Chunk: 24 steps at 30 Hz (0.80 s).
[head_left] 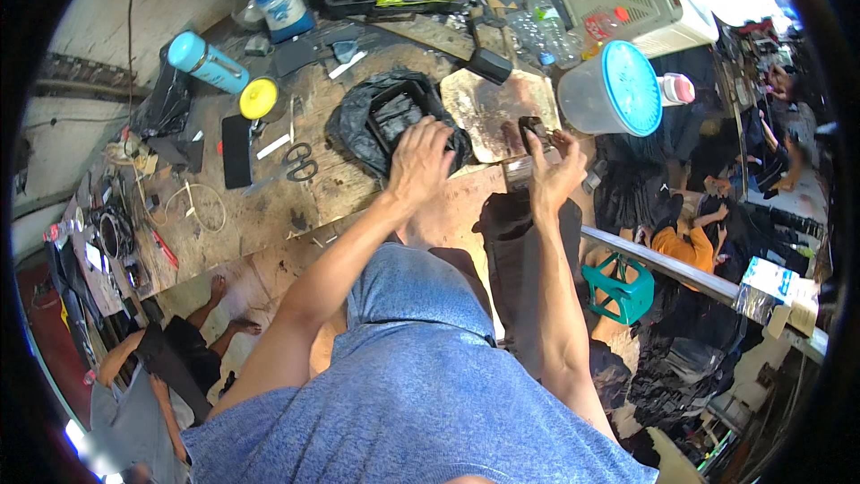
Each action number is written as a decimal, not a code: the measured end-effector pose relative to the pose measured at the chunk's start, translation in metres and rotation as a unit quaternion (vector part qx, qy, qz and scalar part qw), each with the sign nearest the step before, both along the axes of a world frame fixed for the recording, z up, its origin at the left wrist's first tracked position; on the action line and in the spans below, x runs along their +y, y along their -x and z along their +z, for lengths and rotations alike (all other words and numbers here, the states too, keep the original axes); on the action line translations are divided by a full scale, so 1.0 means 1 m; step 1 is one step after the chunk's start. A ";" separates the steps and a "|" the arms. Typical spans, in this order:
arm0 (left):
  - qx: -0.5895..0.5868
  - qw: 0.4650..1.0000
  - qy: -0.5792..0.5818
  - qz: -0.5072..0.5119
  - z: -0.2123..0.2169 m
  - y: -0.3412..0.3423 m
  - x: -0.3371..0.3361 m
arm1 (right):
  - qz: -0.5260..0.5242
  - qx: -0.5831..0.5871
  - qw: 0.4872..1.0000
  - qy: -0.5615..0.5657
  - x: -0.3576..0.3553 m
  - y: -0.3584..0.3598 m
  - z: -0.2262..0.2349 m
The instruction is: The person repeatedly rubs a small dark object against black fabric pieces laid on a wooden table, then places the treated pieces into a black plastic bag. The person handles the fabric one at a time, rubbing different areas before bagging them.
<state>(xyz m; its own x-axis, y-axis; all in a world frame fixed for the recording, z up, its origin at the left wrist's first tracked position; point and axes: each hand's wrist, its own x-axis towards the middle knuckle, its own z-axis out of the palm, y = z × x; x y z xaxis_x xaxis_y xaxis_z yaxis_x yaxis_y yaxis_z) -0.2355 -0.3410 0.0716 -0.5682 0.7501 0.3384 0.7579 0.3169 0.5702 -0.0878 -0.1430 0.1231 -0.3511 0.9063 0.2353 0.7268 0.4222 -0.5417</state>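
My left hand (419, 159) reaches to the near right side of a crumpled black plastic bag (351, 112). Its fingers are stretched over the edge of a dark box-like holder (399, 108) inside the bag. To the right, my right hand (557, 172) pinches a small dark brown piece (530, 128) between thumb and fingers; its exact kind is unclear. That piece is just above the near right corner of a stained pale board (488, 112). Below my right hand, dark cloth (515, 242) hangs beside my leg.
Scissors (300, 161), a black phone-like slab (236, 152), a yellow-lidded jar (259, 99) and a blue bottle (208, 63) lie left on the wooden bench. A blue-lidded tub (591, 94) stands right. Beyond a metal rail (663, 260), people sit; a green stool (620, 289) is nearer.
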 end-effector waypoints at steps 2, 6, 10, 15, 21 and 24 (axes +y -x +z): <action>-0.037 0.998 0.022 -0.042 -0.006 0.013 0.005 | 0.029 0.021 0.999 -0.016 0.003 0.003 -0.006; 0.035 0.996 0.014 -0.075 -0.009 0.019 0.002 | 0.079 -0.035 0.996 -0.018 0.015 0.020 -0.029; -0.019 0.993 0.012 -0.116 -0.004 0.037 0.001 | 0.043 -0.024 0.996 0.079 0.042 0.024 -0.039; 0.025 0.996 -0.011 -0.090 0.013 0.113 -0.002 | 0.051 0.024 0.988 -0.144 0.023 0.013 -0.018; -0.079 0.951 0.220 -0.201 0.016 0.174 0.007 | 0.355 -0.058 0.928 -0.097 -0.097 0.018 -0.015; -0.010 0.940 0.247 -0.237 0.014 0.178 0.008 | 0.334 -0.175 0.923 -0.069 -0.132 0.028 -0.031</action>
<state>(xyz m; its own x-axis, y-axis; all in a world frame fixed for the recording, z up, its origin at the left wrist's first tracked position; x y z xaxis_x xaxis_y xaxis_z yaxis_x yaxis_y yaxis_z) -0.4138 -0.3334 0.0860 -0.1341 0.9830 -0.1257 0.8712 0.1774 0.4578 -0.1156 -0.2746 0.0925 -0.8978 0.4292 0.0987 0.3990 0.8876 -0.2302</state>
